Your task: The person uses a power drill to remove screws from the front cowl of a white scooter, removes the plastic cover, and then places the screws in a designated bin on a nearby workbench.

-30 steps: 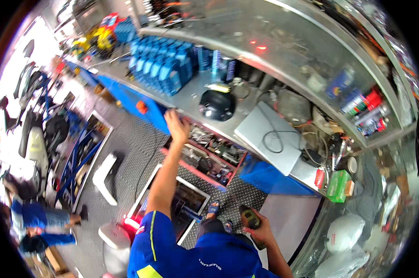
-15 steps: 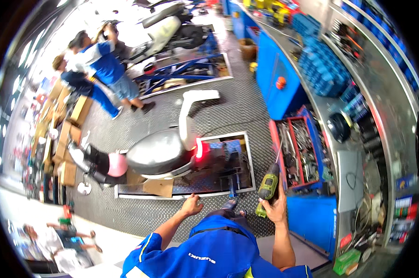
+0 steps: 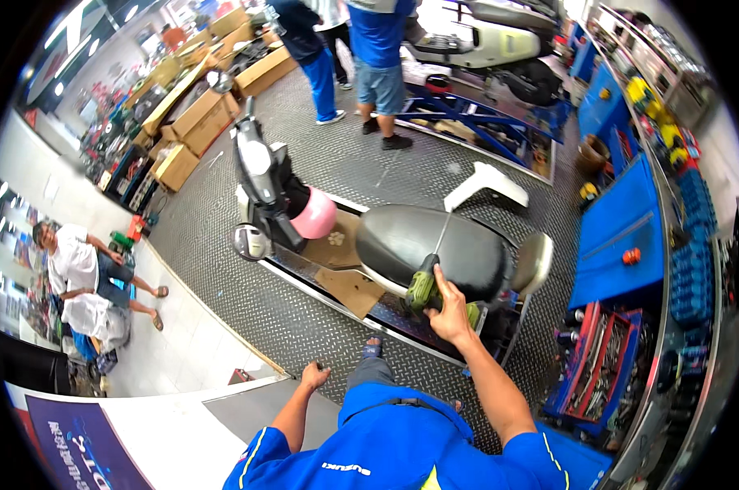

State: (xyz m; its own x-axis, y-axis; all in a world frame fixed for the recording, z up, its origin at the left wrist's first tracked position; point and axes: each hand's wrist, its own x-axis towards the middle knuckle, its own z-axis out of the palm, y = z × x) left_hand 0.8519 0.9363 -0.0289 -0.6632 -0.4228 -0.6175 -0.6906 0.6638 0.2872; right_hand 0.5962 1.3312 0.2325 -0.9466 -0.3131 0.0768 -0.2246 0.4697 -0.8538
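Note:
My right hand (image 3: 451,317) is wrapped around the grip of a green and black cordless drill (image 3: 421,287). Its long thin bit points away from me, over the black seat (image 3: 422,245) of a scooter standing on a framed lift. Lower and to the left, my left hand (image 3: 314,376) hangs near my waist with its fingers curled in; whatever it may hold is hidden. A pink rounded object (image 3: 314,214) sits on the scooter's footwell, ahead of the seat. Beyond the seat a white body panel (image 3: 485,189) lies on the ribbed floor.
An open blue and red tool drawer (image 3: 596,363) full of tools is at my right, beside a blue cabinet (image 3: 622,237). Two people stand beyond the scooter near another scooter (image 3: 500,45) on a lift. One person (image 3: 87,265) sits at left. Cardboard boxes (image 3: 202,122) line the far left.
I have turned left, away from the tool drawer and toward the scooter. The drill, still in my right hand, has come from beside the drawer to over the seat.

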